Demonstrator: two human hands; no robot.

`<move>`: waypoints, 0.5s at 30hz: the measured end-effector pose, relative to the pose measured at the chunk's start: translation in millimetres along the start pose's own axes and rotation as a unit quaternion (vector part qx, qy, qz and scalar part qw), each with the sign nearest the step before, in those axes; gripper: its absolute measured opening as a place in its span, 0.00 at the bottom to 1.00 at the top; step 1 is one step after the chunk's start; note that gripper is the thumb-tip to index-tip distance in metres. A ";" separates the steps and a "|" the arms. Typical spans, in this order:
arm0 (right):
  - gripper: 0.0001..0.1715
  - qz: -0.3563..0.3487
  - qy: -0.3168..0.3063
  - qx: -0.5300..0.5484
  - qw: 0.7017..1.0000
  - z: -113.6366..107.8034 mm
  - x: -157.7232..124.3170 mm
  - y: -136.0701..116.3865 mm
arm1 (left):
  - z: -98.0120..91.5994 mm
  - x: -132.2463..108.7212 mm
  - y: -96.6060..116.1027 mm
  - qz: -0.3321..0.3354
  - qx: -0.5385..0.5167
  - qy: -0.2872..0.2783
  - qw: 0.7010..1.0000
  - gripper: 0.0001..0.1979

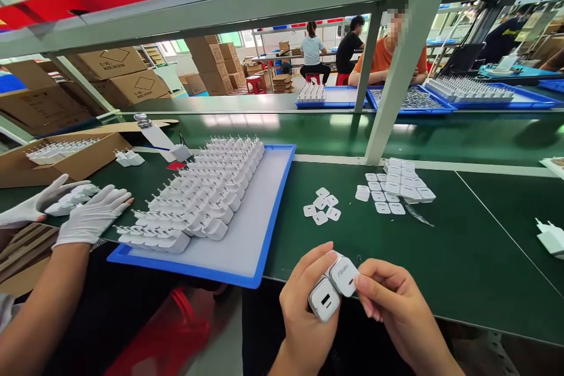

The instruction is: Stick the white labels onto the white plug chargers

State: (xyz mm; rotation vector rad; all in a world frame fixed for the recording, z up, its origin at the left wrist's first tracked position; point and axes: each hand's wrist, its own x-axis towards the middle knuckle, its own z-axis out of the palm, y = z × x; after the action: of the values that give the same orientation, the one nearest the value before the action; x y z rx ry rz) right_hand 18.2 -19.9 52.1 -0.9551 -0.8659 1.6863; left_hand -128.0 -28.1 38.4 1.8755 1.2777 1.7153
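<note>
Head view, lower centre of frame: I held a white charger block (325,298) in my left hand (304,305), fingers wrapped round its body, port face turned up toward me. My right hand (390,299) pinched a small white label (344,275) with grey lettering by one edge, thumb and forefinger closed on it, its other edge touching the block's top corner. Both hands hung just off the near edge of the green mat (462,247), not resting on it.

To do this well, I judged the label should meet the block squarely, one edge set first, then smoothed flat; a tilted start would probably leave it crooked.

Centre of frame: loose labels (321,205) lay on the mat, with a bigger pile (396,185) to the right. Left of centre, a blue tray (268,211) held rows of chargers (207,188).

Far left: a co-worker's gloved hands (79,211) rested at the tray's near corner. More people sat in the upper background.
</note>
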 end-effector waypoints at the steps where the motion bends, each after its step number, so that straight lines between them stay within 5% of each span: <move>1: 0.23 0.000 0.003 -0.003 1.000 0.2 -0.5 0.1 | 0.1 -0.7 -0.3 0.001 0.004 0.000 1.000 0.21; 15: 0.24 -0.016 0.030 -0.008 0.999 8.2 -3.1 8.1 | 0.2 -2.3 -0.5 0.017 0.022 -0.002 1.000 0.20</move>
State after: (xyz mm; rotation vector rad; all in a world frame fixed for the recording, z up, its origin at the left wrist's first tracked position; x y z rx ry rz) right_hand 8.3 -25.9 49.2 -0.9918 -0.8515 1.6181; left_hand -127.7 -29.6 36.6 1.9362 1.3000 1.7120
